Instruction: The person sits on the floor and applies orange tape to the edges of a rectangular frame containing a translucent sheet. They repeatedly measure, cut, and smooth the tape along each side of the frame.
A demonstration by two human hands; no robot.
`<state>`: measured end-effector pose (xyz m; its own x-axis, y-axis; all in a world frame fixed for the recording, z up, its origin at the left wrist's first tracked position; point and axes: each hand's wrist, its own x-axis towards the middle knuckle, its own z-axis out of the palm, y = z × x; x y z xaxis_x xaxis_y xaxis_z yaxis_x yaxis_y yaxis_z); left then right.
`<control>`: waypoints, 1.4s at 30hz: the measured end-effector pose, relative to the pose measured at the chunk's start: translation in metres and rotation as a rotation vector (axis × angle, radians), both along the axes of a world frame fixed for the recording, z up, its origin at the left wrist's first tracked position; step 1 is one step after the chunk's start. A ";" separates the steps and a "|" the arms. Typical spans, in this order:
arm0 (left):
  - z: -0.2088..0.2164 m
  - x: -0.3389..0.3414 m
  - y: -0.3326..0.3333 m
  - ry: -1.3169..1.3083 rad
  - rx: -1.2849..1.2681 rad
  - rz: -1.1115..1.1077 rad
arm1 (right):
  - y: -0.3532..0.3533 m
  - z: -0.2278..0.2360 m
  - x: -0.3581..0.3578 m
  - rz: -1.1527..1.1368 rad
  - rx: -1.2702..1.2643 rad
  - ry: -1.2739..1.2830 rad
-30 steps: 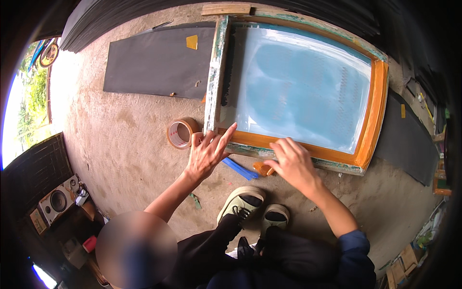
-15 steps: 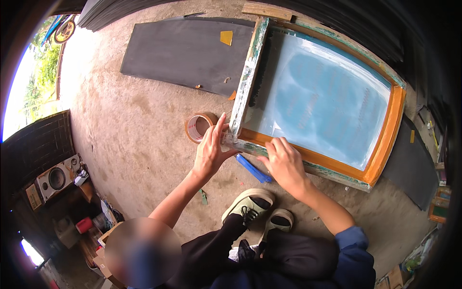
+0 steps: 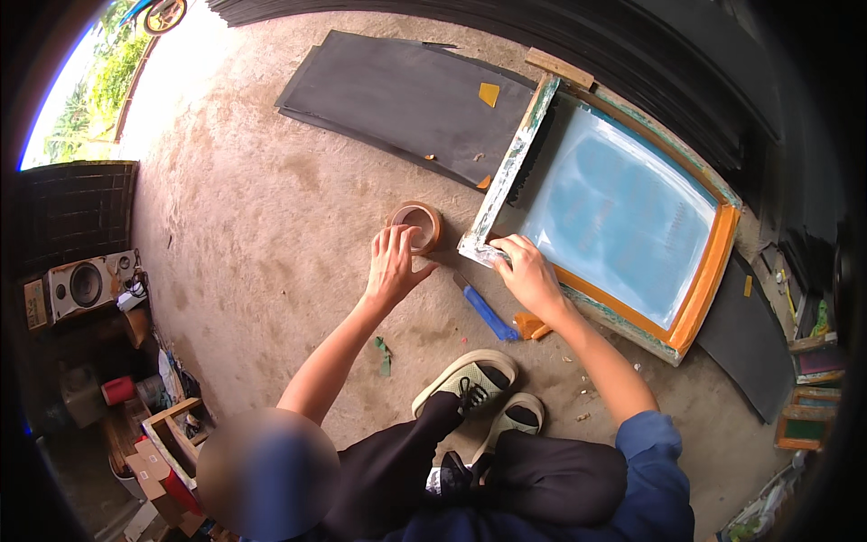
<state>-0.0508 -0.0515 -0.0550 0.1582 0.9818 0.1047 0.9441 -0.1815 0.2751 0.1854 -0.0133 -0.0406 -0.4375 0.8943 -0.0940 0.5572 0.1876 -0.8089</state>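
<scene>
Left hand over the brown tape roll, right hand at the near left corner of the framed screen.
The left hand (image 3: 395, 266) spreads its fingers across the left side of a round roll of glossy brown tape (image 3: 437, 228), its thumb held apart; whether the fingertips touch it cannot be told. Just right of the roll, a rectangular wooden frame spattered white and green (image 3: 510, 172) holds a pale blue mesh panel (image 3: 614, 212), with orange-brown tape (image 3: 709, 280) along its near and right sides. The right hand (image 3: 531, 280) has bent fingers at the frame's near left corner; whether they pinch anything cannot be told. Nearer lie a slim blue-handled cutter (image 3: 489, 313) and, to its right, a crumpled orange-brown scrap (image 3: 528, 323). Far left, a flat black sheet (image 3: 406, 104) lies on the concrete floor (image 3: 316, 208).
</scene>
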 end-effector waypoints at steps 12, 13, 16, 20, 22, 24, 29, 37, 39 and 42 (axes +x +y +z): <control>0.056 0.012 -0.037 -0.020 0.203 -0.090 | -0.056 0.144 0.042 0.083 0.269 -0.316; 0.098 0.012 -0.042 -0.052 0.302 -0.106 | -0.061 0.175 0.034 0.071 0.316 -0.255; 0.223 0.046 -0.052 -0.154 0.571 -0.292 | -0.093 0.262 0.038 -0.020 0.521 -0.133; 0.311 0.078 -0.076 -0.197 0.812 -0.356 | -0.150 0.330 0.025 -0.141 0.785 0.051; 0.347 0.094 -0.097 -0.292 0.809 -0.381 | -0.176 0.356 0.026 -0.177 0.944 0.043; 0.370 0.108 -0.109 -0.307 0.868 -0.426 | -0.188 0.372 0.033 -0.248 0.996 0.055; 0.386 0.131 -0.128 -0.316 0.827 -0.513 | -0.189 0.392 0.056 -0.433 0.959 0.067; 0.340 0.161 -0.080 -0.579 0.229 -0.452 | -0.138 0.345 0.085 -0.492 0.645 0.271; 0.325 0.172 -0.062 -0.672 0.087 -0.471 | -0.118 0.327 0.100 -0.465 0.590 0.370; 0.307 0.180 -0.054 -0.760 -0.041 -0.474 | -0.102 0.306 0.116 -0.407 0.446 0.468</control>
<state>0.1293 -0.1060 0.2522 0.4507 0.8362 0.3125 0.3327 -0.4822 0.8104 0.3011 -0.1152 0.2651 0.0299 0.9033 0.4280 0.2699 0.4050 -0.8736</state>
